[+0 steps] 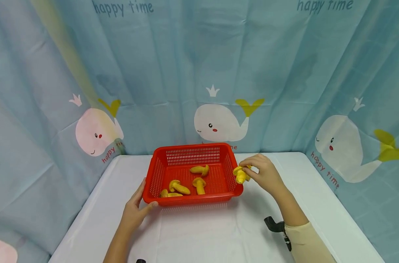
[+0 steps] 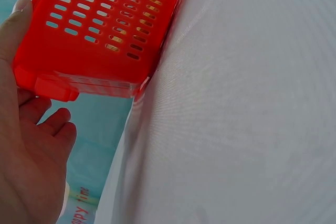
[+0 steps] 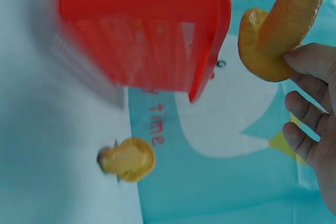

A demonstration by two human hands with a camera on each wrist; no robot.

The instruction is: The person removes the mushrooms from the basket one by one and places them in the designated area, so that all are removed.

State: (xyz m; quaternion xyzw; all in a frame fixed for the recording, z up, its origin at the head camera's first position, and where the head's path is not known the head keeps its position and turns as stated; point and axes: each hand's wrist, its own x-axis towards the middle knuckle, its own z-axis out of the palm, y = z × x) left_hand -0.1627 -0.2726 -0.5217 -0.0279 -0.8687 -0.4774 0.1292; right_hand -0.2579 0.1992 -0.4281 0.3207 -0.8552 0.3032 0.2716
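Note:
A red plastic basket [image 1: 192,199] with slotted walls stands on the white table, and several yellow mushrooms lie inside, among them one mushroom [image 1: 199,185] near the middle. At its front left corner my left hand [image 1: 133,212] grips the rim, thumb in front and fingers along the left side. The left wrist view shows that hand's fingers [image 2: 55,124] below the rim. My right hand [image 1: 263,175] pinches a yellow mushroom [image 3: 289,22] between thumb and fingers, just beside the basket's right rim. On the table below it lies another mushroom [image 3: 128,159], mostly hidden in the head view.
A blue curtain [image 1: 173,73] printed with whales hangs behind and on both sides of the white table [image 1: 199,233]. A black strap-like piece [image 1: 274,224] sits by the right wrist. White tabletop extends in front of the basket and to the right.

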